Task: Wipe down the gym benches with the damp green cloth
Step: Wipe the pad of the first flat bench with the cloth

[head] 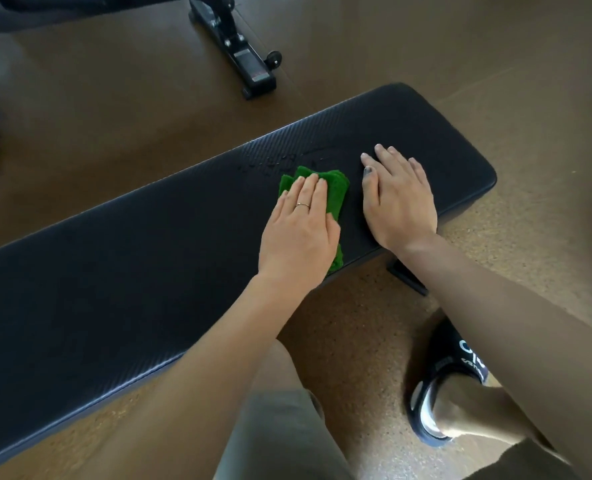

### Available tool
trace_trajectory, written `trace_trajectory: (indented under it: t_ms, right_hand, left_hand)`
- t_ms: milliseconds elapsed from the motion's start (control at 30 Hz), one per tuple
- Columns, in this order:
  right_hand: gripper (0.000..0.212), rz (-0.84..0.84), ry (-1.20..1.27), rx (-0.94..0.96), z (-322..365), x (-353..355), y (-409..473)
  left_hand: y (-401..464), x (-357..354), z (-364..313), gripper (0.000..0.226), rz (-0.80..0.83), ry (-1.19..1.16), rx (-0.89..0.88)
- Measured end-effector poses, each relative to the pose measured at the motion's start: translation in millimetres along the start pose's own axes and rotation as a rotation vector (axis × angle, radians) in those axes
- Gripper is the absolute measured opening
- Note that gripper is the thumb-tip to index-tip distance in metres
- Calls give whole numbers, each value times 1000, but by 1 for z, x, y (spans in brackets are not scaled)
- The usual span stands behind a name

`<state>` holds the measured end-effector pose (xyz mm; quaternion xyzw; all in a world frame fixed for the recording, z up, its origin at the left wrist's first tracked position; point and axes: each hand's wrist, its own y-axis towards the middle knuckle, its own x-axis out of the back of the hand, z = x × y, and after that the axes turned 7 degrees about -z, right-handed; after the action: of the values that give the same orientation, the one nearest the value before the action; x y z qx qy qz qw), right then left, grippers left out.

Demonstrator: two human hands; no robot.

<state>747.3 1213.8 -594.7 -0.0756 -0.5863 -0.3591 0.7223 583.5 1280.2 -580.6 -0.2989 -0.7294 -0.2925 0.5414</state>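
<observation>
A long black padded gym bench [132,258] runs from the lower left to the upper right. A folded green cloth [336,187] lies on its right half. My left hand [301,230] lies flat on top of the cloth, fingers together, pressing it onto the pad. Part of the cloth shows beyond the fingertips and below the palm near the bench's front edge. My right hand [396,199] rests flat on the bare pad just right of the cloth, holding nothing. Small wet droplets [280,161] glisten on the pad just beyond the cloth.
The black metal foot of a second bench [239,53] stands on the brown floor at the top. This bench's own leg [409,277] shows under its front edge. My knee in grey shorts [280,420] and my foot in a black slipper [447,379] are close to the bench.
</observation>
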Motion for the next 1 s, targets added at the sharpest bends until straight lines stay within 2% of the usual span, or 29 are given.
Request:
trace_trajectory:
  t_ms: [100,233,500,600,700,800,1000]
  right_hand:
    - [60,12,-11,6,0,-1,-2]
    - [59,52,-13,28,0,0,1]
    - [59,115,76,159,-40,12,27]
    - [55,114,15,89,-80,16,59]
    - [53,186,-30,6,-102,15,77]
    - [55,217,-27,40,-102,15,76]
    - [57,272,30,94,-115,23,72]
  left_hand:
    - [-38,5,5,61,-7,19,-38]
    - [-66,2,-3,63,-68,162,-83]
    - [-21,-25,-67,56,-138,216,-44]
    - [5,-35,-93,56,-152,193,-7]
    - [23,-42,-111,56,-161,184,60]
    - [21,-44,-120,53,-190,172,138]
    - [-28,-41,-136,55,-120,206,269]
